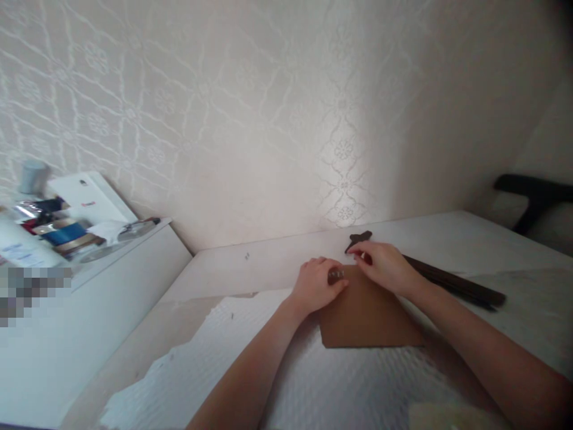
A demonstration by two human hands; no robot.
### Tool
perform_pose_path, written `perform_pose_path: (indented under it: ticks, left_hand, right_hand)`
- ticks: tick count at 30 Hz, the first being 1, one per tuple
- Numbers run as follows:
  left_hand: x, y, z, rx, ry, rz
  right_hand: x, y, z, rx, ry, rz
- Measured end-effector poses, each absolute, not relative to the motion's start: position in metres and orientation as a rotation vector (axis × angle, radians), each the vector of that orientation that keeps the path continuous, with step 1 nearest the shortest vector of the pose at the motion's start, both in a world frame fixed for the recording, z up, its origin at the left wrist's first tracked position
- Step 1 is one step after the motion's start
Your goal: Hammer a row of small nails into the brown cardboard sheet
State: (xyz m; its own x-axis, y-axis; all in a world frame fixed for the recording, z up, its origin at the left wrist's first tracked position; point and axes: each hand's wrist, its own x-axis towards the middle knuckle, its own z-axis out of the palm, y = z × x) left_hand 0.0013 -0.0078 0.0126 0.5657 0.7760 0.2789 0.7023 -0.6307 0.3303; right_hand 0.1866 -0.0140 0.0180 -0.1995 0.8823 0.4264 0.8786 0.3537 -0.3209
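My left hand point(317, 284) is curled around a small, clear, shiny object point(335, 275) at the upper left edge of a brown cardboard piece point(369, 319). Its exact kind is too blurred to tell. My right hand point(382, 266) hovers by the board's upper right side with thumb and forefinger brought together. Whatever those fingertips pinch, if anything, is too small to make out. Just beyond them lies a dark brown, branched piece point(359, 239). Several long dark strips point(456, 280) lie on the table to the right, partly behind my right forearm.
White bubble wrap point(201, 352) covers much of the table point(268, 257) under the cardboard. At left, a white cabinet point(120, 316) bears a white box point(92, 194), ribbon rolls point(65, 233) and other clutter. Patterned wall rises behind; a black chair armrest point(532, 188) shows at right.
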Motion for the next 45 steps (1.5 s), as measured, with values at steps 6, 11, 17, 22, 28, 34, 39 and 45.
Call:
perform_pose_path:
  ticks: [6, 11, 17, 22, 28, 34, 39, 45]
  left_hand:
    - [0.01, -0.006, 0.008, 2.579, 1.281, 0.684]
    - [0.015, -0.005, 0.003, 2.572, 1.283, 0.729]
    - [0.015, -0.005, 0.003, 2.542, 1.289, 0.739]
    - [0.016, -0.003, 0.001, 2.487, 1.322, 0.747]
    - [0.016, -0.002, -0.003, 2.422, 1.274, 0.787]
    - [0.016, -0.001, -0.004, 2.322, 1.294, 0.827]
    - [0.017, -0.002, -0.002, 2.265, 1.335, 0.802]
    - [0.017, -0.001, -0.003, 2.236, 1.308, 0.809]
  right_hand:
    - [0.212, -0.014, 0.018, -2.178, -1.952, -0.225]
    - [0.219, -0.013, 0.008, -2.331, -1.94, -0.185]
    - [0.228, -0.008, 0.007, -2.218, -1.997, -0.149]
    - [0.234, -0.011, 0.019, -2.055, -1.925, -0.064]
    - [0.254, -0.027, 0.047, -1.677, -1.815, 0.403]
    - [0.244, -0.038, 0.056, -1.423, -2.06, 0.734]
    - [0.234, -0.036, 0.054, -1.389, -2.105, 0.695]
    - [0.237, -0.033, 0.052, -1.38, -2.148, 0.688]
